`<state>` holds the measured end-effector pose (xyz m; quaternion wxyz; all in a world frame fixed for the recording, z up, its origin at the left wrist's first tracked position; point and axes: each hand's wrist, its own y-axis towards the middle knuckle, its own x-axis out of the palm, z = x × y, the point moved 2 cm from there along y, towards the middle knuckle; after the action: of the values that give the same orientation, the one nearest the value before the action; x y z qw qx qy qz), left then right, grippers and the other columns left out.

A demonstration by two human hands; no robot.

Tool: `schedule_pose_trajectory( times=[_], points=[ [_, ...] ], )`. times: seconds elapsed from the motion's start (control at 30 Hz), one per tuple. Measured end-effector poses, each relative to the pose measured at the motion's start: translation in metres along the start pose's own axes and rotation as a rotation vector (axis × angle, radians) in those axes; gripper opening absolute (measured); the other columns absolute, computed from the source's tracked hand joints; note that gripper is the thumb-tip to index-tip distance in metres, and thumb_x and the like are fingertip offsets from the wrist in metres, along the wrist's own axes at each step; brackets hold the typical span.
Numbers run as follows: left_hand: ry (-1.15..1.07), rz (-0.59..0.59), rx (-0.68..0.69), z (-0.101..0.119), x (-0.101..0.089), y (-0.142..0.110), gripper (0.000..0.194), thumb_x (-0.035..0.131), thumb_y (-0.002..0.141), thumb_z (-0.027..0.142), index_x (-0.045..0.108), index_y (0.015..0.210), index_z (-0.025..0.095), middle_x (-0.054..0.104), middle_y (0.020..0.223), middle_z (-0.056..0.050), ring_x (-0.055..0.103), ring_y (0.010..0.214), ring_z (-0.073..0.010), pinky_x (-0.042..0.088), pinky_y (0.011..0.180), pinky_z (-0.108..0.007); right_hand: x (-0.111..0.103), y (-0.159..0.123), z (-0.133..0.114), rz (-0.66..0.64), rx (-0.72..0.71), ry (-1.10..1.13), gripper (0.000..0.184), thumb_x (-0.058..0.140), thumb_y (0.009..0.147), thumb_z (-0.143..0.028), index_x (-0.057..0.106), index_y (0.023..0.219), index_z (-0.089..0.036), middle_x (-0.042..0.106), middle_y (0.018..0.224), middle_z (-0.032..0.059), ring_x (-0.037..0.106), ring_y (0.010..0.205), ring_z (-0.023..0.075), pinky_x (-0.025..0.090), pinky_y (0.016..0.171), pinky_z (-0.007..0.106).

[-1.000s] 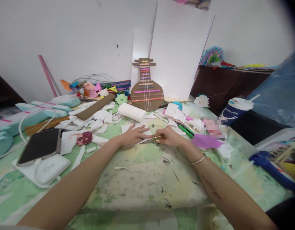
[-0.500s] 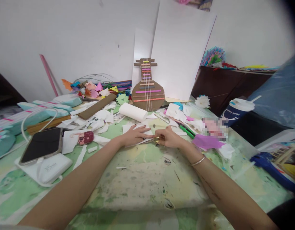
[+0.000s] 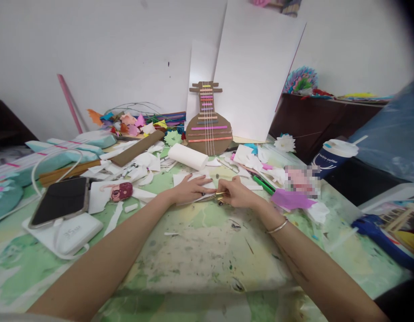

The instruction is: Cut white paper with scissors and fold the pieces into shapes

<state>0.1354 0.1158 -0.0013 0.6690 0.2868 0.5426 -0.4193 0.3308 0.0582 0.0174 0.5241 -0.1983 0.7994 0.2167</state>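
Note:
My left hand [image 3: 190, 189] lies with fingers stretched out over a sheet of white paper [image 3: 180, 180], pressing it to the table. My right hand [image 3: 238, 193] is closed around the gold handles of a pair of scissors [image 3: 220, 196]. Their blades point left and lie along the paper's near edge, close to my left fingertips. How far the blades are apart is hard to make out. Just behind the paper rests a white paper roll [image 3: 188, 156].
A cardboard lute [image 3: 208, 129] leans at the back. Paper scraps [image 3: 144, 164] litter both sides. Left are a phone [image 3: 61, 202] and white power bank [image 3: 72, 233]; right are green-handled scissors [image 3: 263, 184], purple paper [image 3: 290, 199] and a coffee cup [image 3: 335, 156].
The view has shifted very slightly, so everything sits a little further right. Both hands, the paper and the scissors keep nearly the same position.

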Motion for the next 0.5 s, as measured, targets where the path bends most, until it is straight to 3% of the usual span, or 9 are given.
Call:
schedule_pose_trajectory(
  times=[0.17,0.5],
  points=[
    [-0.016,0.000,-0.003,0.0013,-0.0011,-0.0003,0.041,0.026,0.095,0.035,0.032,0.132,0.049,0.015,0.150,0.008,0.013,0.138,-0.0261,0.003,0.106,-0.056,-0.0011,0.0011,-0.0017,0.001,0.014,0.004,0.012,0.058,0.070,-0.016,0.047,0.075,-0.017,0.056,0.062,-0.0048,0.047,0.062,0.0114,0.019,0.079,0.029],
    [-0.002,0.004,-0.002,0.0015,-0.0013,-0.0010,0.043,0.029,0.093,0.029,0.033,0.132,0.048,0.016,0.150,0.008,0.013,0.137,-0.0263,0.005,0.106,-0.056,0.0039,0.0015,-0.0031,0.007,-0.014,-0.027,0.016,0.057,0.068,-0.014,0.043,0.075,-0.017,0.052,0.062,-0.0058,0.045,0.060,0.0106,0.019,0.074,0.028]
  ],
)
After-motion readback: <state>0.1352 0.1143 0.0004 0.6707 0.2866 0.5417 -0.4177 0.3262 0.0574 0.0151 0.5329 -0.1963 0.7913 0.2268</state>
